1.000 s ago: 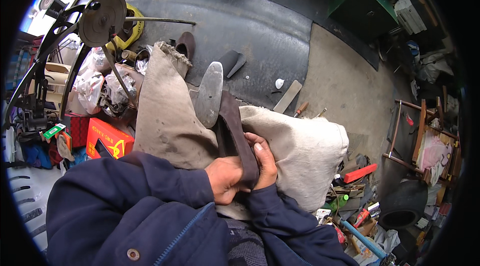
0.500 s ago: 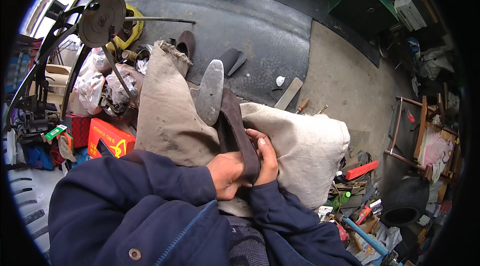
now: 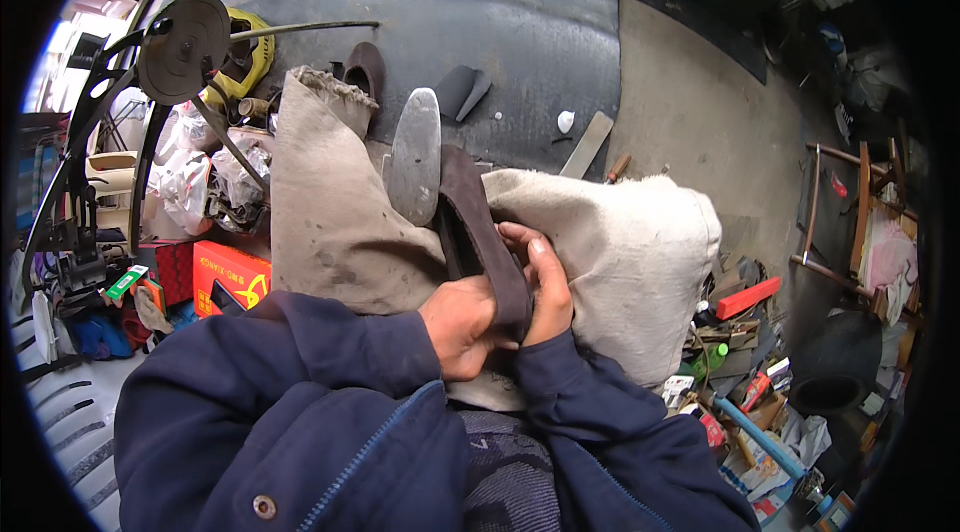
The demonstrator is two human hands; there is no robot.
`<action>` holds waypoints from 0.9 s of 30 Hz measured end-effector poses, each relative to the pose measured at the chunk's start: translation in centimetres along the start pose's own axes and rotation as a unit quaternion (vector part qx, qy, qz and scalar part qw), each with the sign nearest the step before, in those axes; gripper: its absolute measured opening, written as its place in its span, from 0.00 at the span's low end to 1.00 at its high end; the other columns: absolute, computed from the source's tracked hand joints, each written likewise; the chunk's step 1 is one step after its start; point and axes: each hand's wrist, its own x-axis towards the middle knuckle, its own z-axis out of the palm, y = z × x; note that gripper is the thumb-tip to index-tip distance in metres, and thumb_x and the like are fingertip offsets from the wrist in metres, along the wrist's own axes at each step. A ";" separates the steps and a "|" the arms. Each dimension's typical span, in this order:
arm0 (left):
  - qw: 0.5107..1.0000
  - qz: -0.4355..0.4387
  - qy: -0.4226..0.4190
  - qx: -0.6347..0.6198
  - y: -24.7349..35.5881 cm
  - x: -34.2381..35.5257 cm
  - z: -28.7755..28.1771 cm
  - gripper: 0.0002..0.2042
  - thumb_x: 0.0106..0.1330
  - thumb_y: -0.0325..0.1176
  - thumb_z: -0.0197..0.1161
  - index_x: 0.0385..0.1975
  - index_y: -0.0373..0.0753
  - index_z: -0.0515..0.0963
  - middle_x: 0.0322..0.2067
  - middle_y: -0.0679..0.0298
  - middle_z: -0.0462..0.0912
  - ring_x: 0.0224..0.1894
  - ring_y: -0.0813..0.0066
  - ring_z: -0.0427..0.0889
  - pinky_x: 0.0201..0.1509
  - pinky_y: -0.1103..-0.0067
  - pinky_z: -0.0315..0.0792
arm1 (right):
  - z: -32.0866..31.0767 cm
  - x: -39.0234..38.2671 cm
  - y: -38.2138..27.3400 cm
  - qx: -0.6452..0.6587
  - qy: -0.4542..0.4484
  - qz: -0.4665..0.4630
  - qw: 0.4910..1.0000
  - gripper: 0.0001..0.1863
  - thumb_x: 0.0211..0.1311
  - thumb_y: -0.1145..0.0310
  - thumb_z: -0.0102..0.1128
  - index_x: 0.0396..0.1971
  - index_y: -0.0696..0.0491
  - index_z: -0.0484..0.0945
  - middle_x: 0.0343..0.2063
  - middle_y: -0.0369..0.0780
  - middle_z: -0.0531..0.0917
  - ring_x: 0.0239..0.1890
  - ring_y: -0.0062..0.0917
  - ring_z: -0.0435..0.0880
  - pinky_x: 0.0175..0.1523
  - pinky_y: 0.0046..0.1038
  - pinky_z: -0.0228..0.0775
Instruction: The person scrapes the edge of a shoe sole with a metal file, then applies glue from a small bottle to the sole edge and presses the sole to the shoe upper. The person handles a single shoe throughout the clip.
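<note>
A dark brown slip-on shoe [image 3: 484, 232] rests over my lap with its opening facing up and its heel end toward me. My left hand [image 3: 460, 327] is closed around the left side of the heel, fingers partly hidden by the shoe. On the other side, my right hand [image 3: 548, 287] grips the shoe's outer wall, with bent fingers against it and the thumb upright. A grey, rounded metal plate [image 3: 414, 157] stands just beyond the shoe's left side. Beneath lies a beige cloth [image 3: 615, 252] spread across my legs.
A matching brown shoe [image 3: 365, 70] and a dark grey folded piece [image 3: 462, 92] lie ahead on the floor. Past my right knee are a flat bar [image 3: 588, 145] and a wooden handle [image 3: 619, 168]. A black machine with a round wheel [image 3: 184, 49] stands left; clutter and a red bar [image 3: 748, 299] lie right.
The view has shifted slightly, so floor items sit higher in the picture. Both hands keep their hold on the shoe, with only a slight change in the right fingers.
</note>
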 end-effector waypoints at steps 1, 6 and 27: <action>1.000 -0.006 0.002 -0.017 0.0 0.0 0.0 0.16 0.49 0.17 0.63 0.39 0.38 0.81 0.39 0.53 0.82 0.45 0.46 0.80 0.49 0.64 0.75 | -0.1 0.1 0.1 -0.005 -0.009 -0.002 1.000 0.24 0.76 0.58 0.38 0.55 0.63 0.73 0.51 0.45 0.79 0.56 0.28 0.76 0.65 0.29 0.64; 1.000 0.006 -0.018 -0.006 -0.7 -0.3 0.1 0.21 0.48 0.18 0.65 0.45 0.36 0.78 0.46 0.50 0.81 0.51 0.43 0.78 0.54 0.63 0.74 | -0.8 0.2 0.4 -0.021 -0.009 0.012 1.000 0.28 0.76 0.53 0.37 0.56 0.62 0.75 0.51 0.43 0.80 0.53 0.26 0.78 0.61 0.25 0.66; 0.987 -0.101 0.000 -0.123 0.2 -0.2 -0.6 0.06 0.64 0.25 0.65 0.39 0.34 0.79 0.36 0.58 0.82 0.39 0.63 0.81 0.49 0.75 0.74 | 1.2 0.4 -1.1 0.096 -0.037 -0.092 0.990 0.37 0.76 0.38 0.31 0.55 0.60 0.72 0.55 0.45 0.78 0.59 0.30 0.72 0.70 0.34 0.56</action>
